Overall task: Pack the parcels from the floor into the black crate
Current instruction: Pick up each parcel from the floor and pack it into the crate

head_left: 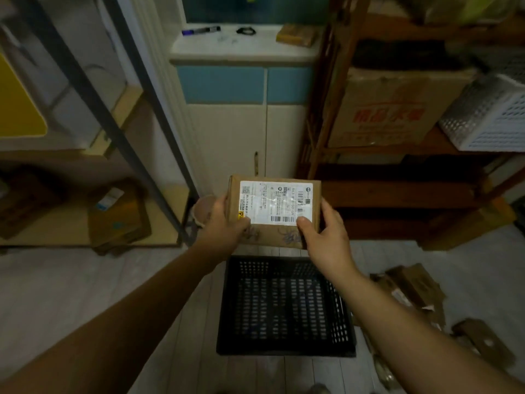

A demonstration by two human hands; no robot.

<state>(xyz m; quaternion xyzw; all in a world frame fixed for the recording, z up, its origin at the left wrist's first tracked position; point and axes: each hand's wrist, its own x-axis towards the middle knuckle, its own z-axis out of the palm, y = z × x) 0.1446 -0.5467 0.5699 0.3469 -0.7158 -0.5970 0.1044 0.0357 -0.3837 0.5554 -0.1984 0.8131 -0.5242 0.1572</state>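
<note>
I hold a brown cardboard parcel (274,206) with a white shipping label in the air, above the far edge of the black crate (284,305). My left hand (224,220) grips its left side and my right hand (324,231) grips its right side, thumb on the label. The perforated crate sits on the pale floor below and nothing is visible inside it. More brown parcels (412,294) lie on the floor to the right of the crate, one (483,339) nearer me.
A white and blue cabinet (241,115) stands straight ahead. A wooden shelf (397,194) with a carton and a white basket (494,115) is on the right. A dark metal rack (113,123) with boxes (119,217) on its low shelf stands left.
</note>
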